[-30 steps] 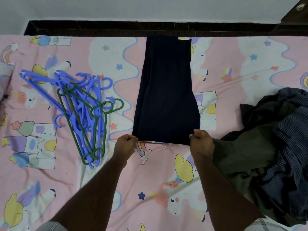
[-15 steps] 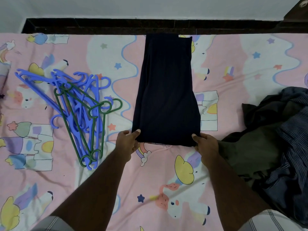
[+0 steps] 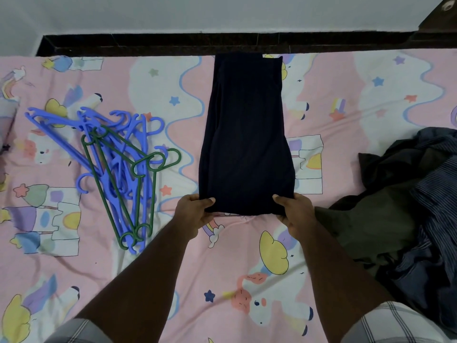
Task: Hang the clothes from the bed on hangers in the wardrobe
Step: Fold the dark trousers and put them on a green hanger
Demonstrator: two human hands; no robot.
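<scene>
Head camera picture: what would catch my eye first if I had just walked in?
Probably the dark navy garment, folded long down the middle of the pink cartoon bedsheet, with the left hand and right hand gripping its near corners. Next, the tangle of blue and green hangers at left and the heap of dark clothes at right.

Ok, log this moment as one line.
step: folding | left hand: grips near corner of folded navy garment | right hand: grips other corner | blue and green plastic hangers: untouched

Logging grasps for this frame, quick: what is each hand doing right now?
Left hand: pinches the near left corner of the dark folded garment.
Right hand: pinches its near right corner.
</scene>
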